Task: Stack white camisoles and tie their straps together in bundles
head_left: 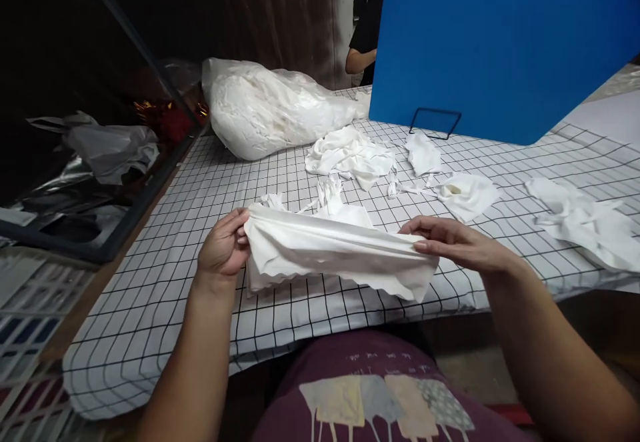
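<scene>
A white piece of cloth point(330, 249) with a wavy lower edge is stretched between my two hands, above the front part of the table. My left hand point(225, 242) pinches its upper left corner between thumb and fingers. At the right end, my right hand point(450, 242) grips the upper edge with thumb and fingers. Behind and partly beneath the held cloth lie more white pieces point(345, 212), some with fringed ends; the held cloth hides part of them.
Crumpled white cloth point(350, 155) and loose scraps point(467, 195) lie across the checked tablecloth point(165, 262). A stuffed clear plastic bag point(270, 109) sits at the back left. A large blue board point(480, 49) stands behind; part of a person point(364, 49) shows beside it. More white cloth point(590, 222) lies at right.
</scene>
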`<state>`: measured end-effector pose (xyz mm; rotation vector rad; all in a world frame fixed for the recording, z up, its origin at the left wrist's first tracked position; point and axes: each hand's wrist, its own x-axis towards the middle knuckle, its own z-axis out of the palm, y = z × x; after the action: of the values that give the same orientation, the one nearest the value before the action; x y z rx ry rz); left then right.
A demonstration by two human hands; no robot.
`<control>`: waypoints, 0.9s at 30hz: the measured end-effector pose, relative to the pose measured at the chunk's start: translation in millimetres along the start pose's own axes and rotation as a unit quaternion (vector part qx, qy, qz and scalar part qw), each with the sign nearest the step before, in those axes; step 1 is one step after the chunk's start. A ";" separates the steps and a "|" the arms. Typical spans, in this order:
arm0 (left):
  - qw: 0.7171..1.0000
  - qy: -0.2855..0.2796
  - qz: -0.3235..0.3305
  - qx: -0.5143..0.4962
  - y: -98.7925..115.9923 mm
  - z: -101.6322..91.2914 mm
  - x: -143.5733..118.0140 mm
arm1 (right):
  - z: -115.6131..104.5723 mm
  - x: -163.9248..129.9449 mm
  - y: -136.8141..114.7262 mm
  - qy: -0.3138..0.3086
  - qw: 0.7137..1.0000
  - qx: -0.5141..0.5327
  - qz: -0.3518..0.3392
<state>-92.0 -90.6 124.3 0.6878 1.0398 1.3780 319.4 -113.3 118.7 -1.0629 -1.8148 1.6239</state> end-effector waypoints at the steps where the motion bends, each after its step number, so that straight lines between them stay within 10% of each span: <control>1: 1.000 -0.004 -0.006 0.005 0.5 -2.9 -2.1 | -1.8 1.4 -0.5 0.009 1.000 -0.006 -0.011; 5: 0.996 0.005 -0.027 0.084 -11.9 -9.2 -0.5 | -0.5 20.0 5.5 0.089 0.990 -0.098 -0.041; 9: 0.955 0.085 -0.024 0.282 -41.4 -24.0 3.2 | 18.6 32.9 29.8 0.255 0.915 -0.305 -0.069; 16: 0.851 0.073 0.022 0.519 -73.3 -63.3 -39.0 | 52.3 -9.3 83.3 0.140 0.901 -0.401 -0.086; 27: 0.791 0.055 0.026 0.609 -84.6 -39.7 -49.0 | 56.0 -18.1 105.0 0.186 0.888 -0.392 -0.150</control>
<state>-84.3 -155.6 41.5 1.5723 2.0159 0.6211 310.5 -162.1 9.0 -1.2103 -2.2475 0.4279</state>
